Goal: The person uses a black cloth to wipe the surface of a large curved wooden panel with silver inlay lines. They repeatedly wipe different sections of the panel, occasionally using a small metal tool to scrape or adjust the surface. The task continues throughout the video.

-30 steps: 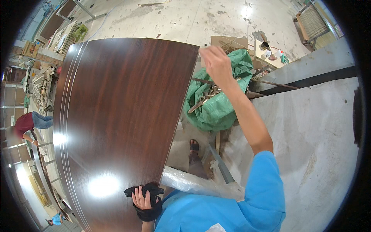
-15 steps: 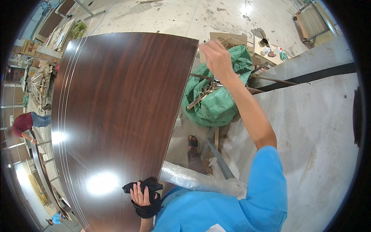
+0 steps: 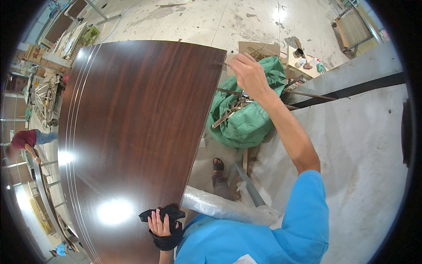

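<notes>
A large dark brown wood-grain panel [image 3: 140, 110] with pale parallel lines along its left side lies in front of me. Near its close right corner, my left hand [image 3: 159, 223] presses palm down on a bunched black cloth [image 3: 174, 212]; black fabric also wraps round the wrist. My right arm reaches far forward, and my right hand [image 3: 249, 75] is beside the panel's far right corner. Its thumb and fingers are drawn together in a pinch at the edge. Whatever is between the fingertips is too small to make out.
Right of the panel stands a green sack [image 3: 248, 125] of scraps. Clear plastic wrapping [image 3: 220, 204] lies close to my body, with a grey wall [image 3: 347, 145] on the right. At left, a person in a dark red shirt [image 3: 24, 139] bends over a long piece.
My right hand has come slightly down and nearer along the panel's right edge. My left hand and the black cloth stay in place.
</notes>
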`<state>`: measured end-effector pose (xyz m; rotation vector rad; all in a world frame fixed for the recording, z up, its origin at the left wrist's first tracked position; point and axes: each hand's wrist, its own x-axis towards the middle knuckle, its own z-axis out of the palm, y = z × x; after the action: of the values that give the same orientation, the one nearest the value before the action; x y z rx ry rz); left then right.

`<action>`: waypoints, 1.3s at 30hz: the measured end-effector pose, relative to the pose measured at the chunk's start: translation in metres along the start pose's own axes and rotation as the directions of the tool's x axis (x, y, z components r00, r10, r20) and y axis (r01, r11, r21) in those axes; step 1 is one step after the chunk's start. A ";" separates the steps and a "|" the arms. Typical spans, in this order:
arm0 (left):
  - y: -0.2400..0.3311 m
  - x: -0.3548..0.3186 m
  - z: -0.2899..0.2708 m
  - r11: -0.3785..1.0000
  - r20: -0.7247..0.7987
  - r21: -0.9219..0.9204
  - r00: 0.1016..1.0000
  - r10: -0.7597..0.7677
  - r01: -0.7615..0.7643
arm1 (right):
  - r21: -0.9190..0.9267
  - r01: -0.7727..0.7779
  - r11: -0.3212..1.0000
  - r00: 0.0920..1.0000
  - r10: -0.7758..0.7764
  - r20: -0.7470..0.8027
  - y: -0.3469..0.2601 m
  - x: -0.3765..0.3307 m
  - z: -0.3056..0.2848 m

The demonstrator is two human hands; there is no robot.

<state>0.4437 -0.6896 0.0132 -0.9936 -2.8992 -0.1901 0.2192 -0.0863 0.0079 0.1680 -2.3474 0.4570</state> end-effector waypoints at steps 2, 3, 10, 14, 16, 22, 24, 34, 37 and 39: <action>0.000 -0.001 0.000 1.000 0.003 0.002 1.000 -0.010 0.010 | -0.067 -0.069 0.995 0.997 0.066 -0.039 0.000 -0.002 0.003; 0.000 -0.001 0.000 1.000 0.006 0.019 1.000 -0.004 0.004 | -0.096 -0.102 0.990 0.992 0.094 -0.078 0.000 -0.002 0.004; 0.002 0.000 0.000 1.000 0.004 0.006 1.000 -0.008 0.008 | -0.051 -0.046 0.998 0.999 0.046 0.010 0.005 0.009 0.004; 0.002 0.001 -0.001 1.000 0.007 0.012 1.000 0.003 -0.003 | -0.106 -0.080 0.991 0.996 0.076 -0.047 0.003 0.011 0.003; 0.002 0.001 -0.002 1.000 0.001 0.020 1.000 0.013 -0.013 | -0.054 -0.060 0.997 0.997 0.058 -0.047 0.000 0.011 0.005; 0.002 0.000 -0.002 1.000 0.023 0.004 1.000 -0.010 0.010 | -0.034 -0.127 0.991 0.978 0.119 -0.170 0.004 0.005 0.017; 0.002 0.000 -0.003 1.000 0.022 0.025 1.000 -0.004 0.004 | -0.015 -0.216 0.976 0.963 0.211 -0.169 0.009 0.002 0.020; -0.001 -0.001 0.000 0.999 -0.008 0.040 1.000 0.020 -0.019 | 0.005 -0.163 0.987 0.951 0.159 -0.266 0.000 -0.008 0.027; -0.001 -0.002 0.000 0.999 0.003 0.045 1.000 0.009 -0.009 | 0.016 -0.102 0.995 0.979 0.103 -0.176 -0.008 -0.007 0.022; -0.001 -0.003 0.000 0.999 0.005 0.034 1.000 0.004 -0.004 | 0.112 0.019 0.994 0.976 0.006 -0.216 -0.012 -0.004 0.017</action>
<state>0.4451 -0.6919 0.0128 -0.9954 -2.8941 -0.1376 0.2140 -0.1039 -0.0032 0.1704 -2.1090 0.5763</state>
